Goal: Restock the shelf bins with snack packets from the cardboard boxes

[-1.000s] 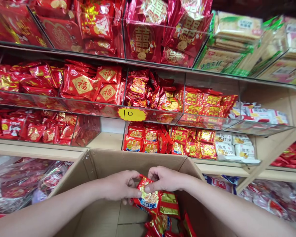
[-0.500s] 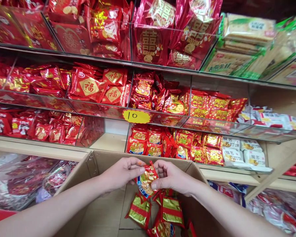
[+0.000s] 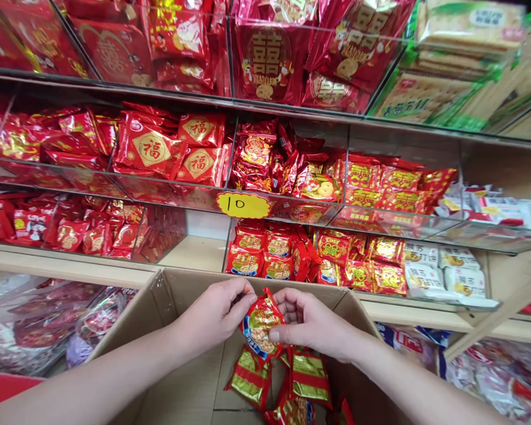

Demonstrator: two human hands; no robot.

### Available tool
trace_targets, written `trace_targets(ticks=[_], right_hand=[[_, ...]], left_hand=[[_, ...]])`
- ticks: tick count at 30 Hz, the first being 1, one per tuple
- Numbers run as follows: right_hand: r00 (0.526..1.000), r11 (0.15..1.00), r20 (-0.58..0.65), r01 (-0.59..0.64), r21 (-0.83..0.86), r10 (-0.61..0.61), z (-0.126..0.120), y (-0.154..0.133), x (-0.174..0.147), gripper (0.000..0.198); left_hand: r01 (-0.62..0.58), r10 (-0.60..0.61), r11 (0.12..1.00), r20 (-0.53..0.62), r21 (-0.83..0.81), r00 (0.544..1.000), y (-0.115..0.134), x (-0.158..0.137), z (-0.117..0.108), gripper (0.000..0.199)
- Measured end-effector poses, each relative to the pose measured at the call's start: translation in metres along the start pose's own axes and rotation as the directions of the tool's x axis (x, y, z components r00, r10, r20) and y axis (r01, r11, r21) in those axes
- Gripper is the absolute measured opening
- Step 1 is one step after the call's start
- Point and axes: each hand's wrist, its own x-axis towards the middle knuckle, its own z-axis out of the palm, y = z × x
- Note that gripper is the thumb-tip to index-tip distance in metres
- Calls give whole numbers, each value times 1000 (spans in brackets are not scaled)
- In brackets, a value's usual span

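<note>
You've raised the red packet (image 3: pixel 261 327) a little over the past second and turned it, so its blue band has swung from the bottom edge to the lower left. Your left hand (image 3: pixel 215 313) has drawn its thumb and forefinger together at the packet's upper-left edge (whether they grip it is unclear). Your right hand (image 3: pixel 312 324) has its thumb nearer the right edge. A gold packet (image 3: pixel 248 381) now lies where bare cardboard showed.
</note>
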Motion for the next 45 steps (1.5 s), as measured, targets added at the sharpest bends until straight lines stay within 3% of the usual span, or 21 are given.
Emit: trace_targets(ticks=[4, 11, 14, 23, 27, 32, 36, 41, 45], right_hand=[[996, 995, -58, -59, 81, 64, -1, -3, -2, 38], [961, 961, -261, 152, 233, -89, -4, -6, 0, 27], [945, 965, -310, 171, 197, -104, -5, -7, 1, 24], [932, 970, -274, 244, -6, -237, -5, -3, 1, 22], [920, 969, -303, 237, -69, -247, -7, -2, 1, 22], [898, 975, -383, 217, -37, -215, -7, -4, 1, 23], [915, 977, -356, 213, 21, -192, -6, -2, 4, 24], [929, 976, -324, 208, 66, -176, -3, 1, 4, 26], [928, 961, -339, 221, 168, -154, -1, -3, 1, 29]], left_hand=[[3, -9, 999, -121, -52, 993, 2, 0, -2, 19], [16, -38, 994, -207, -106, 978, -1, 3, -8, 19], [10, -36, 993, -216, -120, 976, -6, 4, -9, 20], [22, -28, 998, -129, -51, 991, -11, 5, -11, 22], [62, -99, 967, -139, -245, 985, -13, 9, -13, 19], [169, -272, 883, -184, -438, 945, -8, 9, -12, 20], [196, -298, 810, -99, -553, 949, -3, 6, -9, 21], [297, -244, 701, 174, -648, 954, 2, 5, -8, 41], [277, -231, 667, 161, -692, 959, 2, 5, -7, 33]])
